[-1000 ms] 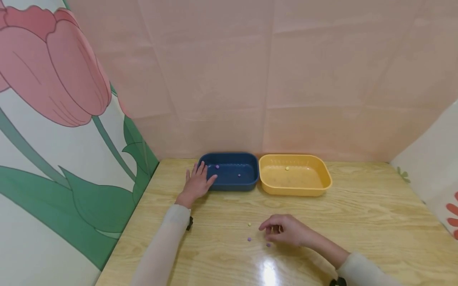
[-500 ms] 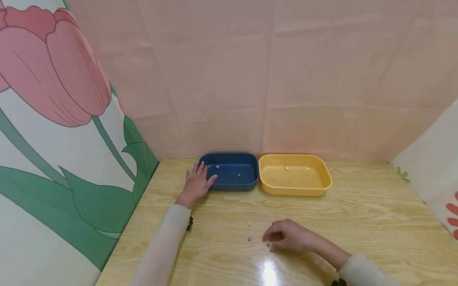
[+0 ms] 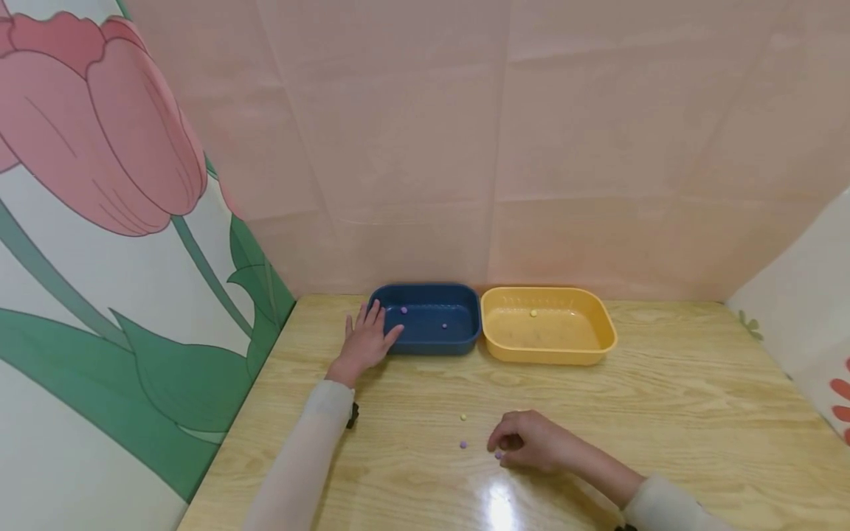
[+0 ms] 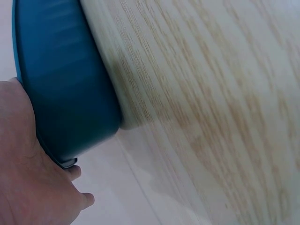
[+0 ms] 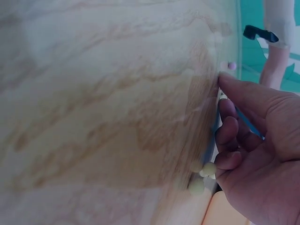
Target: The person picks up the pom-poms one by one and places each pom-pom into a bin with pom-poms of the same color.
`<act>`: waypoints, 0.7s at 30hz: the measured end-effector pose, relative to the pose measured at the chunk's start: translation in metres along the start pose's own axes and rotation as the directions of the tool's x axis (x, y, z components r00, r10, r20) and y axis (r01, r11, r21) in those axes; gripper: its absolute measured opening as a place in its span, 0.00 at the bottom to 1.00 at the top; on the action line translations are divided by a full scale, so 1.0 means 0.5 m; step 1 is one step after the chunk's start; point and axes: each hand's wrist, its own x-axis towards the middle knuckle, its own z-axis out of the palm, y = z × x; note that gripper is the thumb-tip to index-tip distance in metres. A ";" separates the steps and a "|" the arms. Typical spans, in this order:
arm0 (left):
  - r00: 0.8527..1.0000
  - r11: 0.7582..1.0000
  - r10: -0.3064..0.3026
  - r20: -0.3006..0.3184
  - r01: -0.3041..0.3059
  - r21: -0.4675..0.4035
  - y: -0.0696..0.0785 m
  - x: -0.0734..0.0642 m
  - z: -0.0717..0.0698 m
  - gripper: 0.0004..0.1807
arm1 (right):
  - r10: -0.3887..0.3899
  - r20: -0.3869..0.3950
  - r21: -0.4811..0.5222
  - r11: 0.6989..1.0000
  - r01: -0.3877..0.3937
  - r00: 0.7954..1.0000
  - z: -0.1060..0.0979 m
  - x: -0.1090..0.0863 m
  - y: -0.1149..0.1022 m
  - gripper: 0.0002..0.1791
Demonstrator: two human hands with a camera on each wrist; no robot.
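Note:
In the head view my left hand [image 3: 367,341] rests with spread, fairly straight fingers on the left end of a dark blue tray [image 3: 432,348]. Its thumb lies over the front rim. The left wrist view shows this hand against the blue tray's wall [image 4: 75,93]. My right hand [image 3: 534,441] is low over the table, thumb and forefinger bent around a small purple bead [image 3: 499,456]. To its left lie another purple bead [image 3: 463,445] and a yellow bead [image 3: 463,417]. The right wrist view shows the curled fingers of the right hand [image 5: 262,136]; the bead at the fingertips is hidden there.
Two purple beads [image 3: 403,310] lie inside the blue tray. Beside it stands a yellow tray [image 3: 550,355] holding one yellow bead [image 3: 533,313]. Both trays stand by the pink wall covering [image 3: 412,221] at the back of the wooden table [image 3: 677,383].
My right hand has lowered slightly toward me, and its thumb and forefinger have come around the purple bead. The left hand and both trays have stayed in place.

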 end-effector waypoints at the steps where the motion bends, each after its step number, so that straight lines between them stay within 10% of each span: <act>1: 1.000 1.000 -0.001 0.000 0.001 -0.002 0.000 0.000 0.000 0.46 | 0.002 -0.003 -0.004 1.000 -0.002 1.000 0.001 0.000 0.000 0.07; 21: 1.000 1.000 -0.015 -0.005 0.016 0.002 -0.001 0.001 0.003 0.45 | 0.104 -0.076 0.087 0.991 -0.097 0.992 -0.010 0.011 -0.015 0.04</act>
